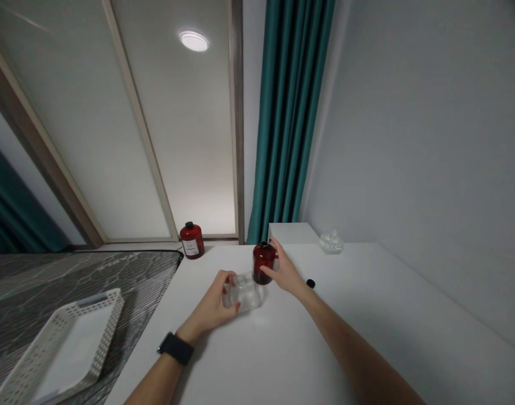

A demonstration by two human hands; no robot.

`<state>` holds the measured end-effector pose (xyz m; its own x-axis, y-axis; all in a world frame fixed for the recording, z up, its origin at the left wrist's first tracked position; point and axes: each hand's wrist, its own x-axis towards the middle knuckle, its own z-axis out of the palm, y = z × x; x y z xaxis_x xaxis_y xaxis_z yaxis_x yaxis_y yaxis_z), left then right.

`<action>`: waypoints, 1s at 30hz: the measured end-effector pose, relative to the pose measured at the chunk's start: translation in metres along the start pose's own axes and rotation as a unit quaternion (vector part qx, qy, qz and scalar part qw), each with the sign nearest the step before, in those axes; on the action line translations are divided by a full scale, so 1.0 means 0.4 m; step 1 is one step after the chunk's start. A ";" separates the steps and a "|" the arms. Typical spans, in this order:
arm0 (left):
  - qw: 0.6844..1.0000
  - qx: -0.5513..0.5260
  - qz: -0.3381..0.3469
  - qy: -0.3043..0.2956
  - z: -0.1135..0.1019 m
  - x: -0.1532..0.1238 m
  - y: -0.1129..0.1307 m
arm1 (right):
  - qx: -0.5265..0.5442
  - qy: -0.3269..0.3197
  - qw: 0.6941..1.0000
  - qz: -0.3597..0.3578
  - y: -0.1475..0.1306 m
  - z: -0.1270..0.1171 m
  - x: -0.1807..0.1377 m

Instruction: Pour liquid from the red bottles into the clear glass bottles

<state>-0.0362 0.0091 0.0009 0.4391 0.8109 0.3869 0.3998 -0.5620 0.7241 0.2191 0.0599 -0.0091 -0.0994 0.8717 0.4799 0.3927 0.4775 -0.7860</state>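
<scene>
Watching remotely, I have my left hand (pixel 216 304) around the clear container (pixel 246 291) on the white table (pixel 283 354); my right hand (pixel 286 271) grips the red bottle (pixel 261 260), upright just beside it; a loose black cap (pixel 310 283) suggests opening is done; what remains I cannot tell.
</scene>
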 end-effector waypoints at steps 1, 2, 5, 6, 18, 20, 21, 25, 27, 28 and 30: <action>1.000 -0.003 0.001 -0.003 0.004 0.000 0.000 | -0.002 0.001 1.000 -0.003 0.004 0.001 0.002; 1.000 -0.004 0.001 -0.006 0.007 -0.001 0.001 | -0.005 0.001 1.000 -0.006 0.007 0.002 0.004; 1.000 -0.007 0.001 -0.015 0.014 -0.003 0.002 | -0.011 0.000 1.000 -0.011 0.009 0.004 0.006; 1.000 -0.008 0.001 -0.018 0.016 -0.004 0.002 | -0.010 -0.001 1.000 -0.011 0.008 0.004 0.005; 0.999 -0.012 -0.001 -0.049 0.028 -0.011 0.041 | -0.111 0.019 0.993 -0.044 -0.015 -0.079 -0.115; 0.999 -0.011 0.005 -0.050 0.031 -0.013 0.045 | -0.125 0.021 0.991 -0.035 -0.019 -0.099 -0.141; 0.999 -0.009 0.007 -0.051 0.032 -0.014 0.048 | -0.127 0.019 0.991 -0.030 -0.021 -0.107 -0.152; 0.999 -0.002 0.006 -0.049 0.034 -0.017 0.056 | -0.135 0.017 0.991 -0.013 -0.030 -0.116 -0.174; 0.999 -0.002 0.001 -0.047 0.034 -0.018 0.058 | -0.143 0.012 0.990 -0.008 -0.032 -0.111 -0.175; 0.999 -0.002 -0.001 -0.047 0.034 -0.018 0.059 | -0.149 0.010 0.989 -0.007 -0.032 -0.109 -0.174; 0.999 0.000 -0.003 -0.049 0.034 -0.018 0.059 | -0.165 0.008 0.986 -0.004 -0.025 -0.109 -0.170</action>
<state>-0.0191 -0.0123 0.0073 0.5136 0.7939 0.3254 0.4019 -0.5577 0.7263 0.2619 -0.0092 -0.0167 -0.0895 0.8650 0.4938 0.6682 0.4198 -0.6142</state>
